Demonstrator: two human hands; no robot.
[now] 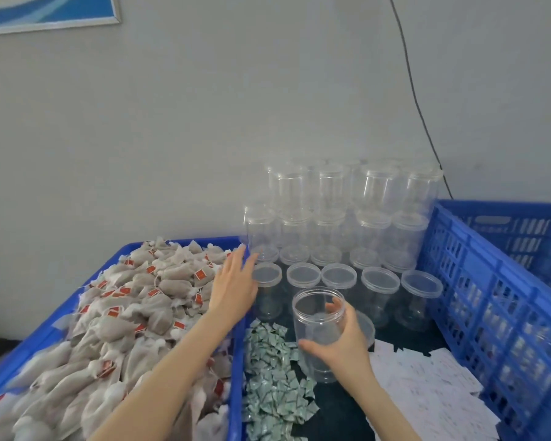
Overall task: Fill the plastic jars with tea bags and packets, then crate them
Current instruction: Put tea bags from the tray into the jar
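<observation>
- Head view: your right hand (341,342) wraps the open, empty jar (318,329), thumb across its near wall, fingers at the rim. It stands on the dark table between the green packets (274,380) and white packets (427,386).
- Your left hand (234,283) is flat, fingers straight, holding nothing, over the tea bags (115,313) crate edge.
- Jar looks light, thin-walled, slick: hold mid-body, don't squeeze.
- Tea bags look soft, strings tangle: take a loose handful.
</observation>
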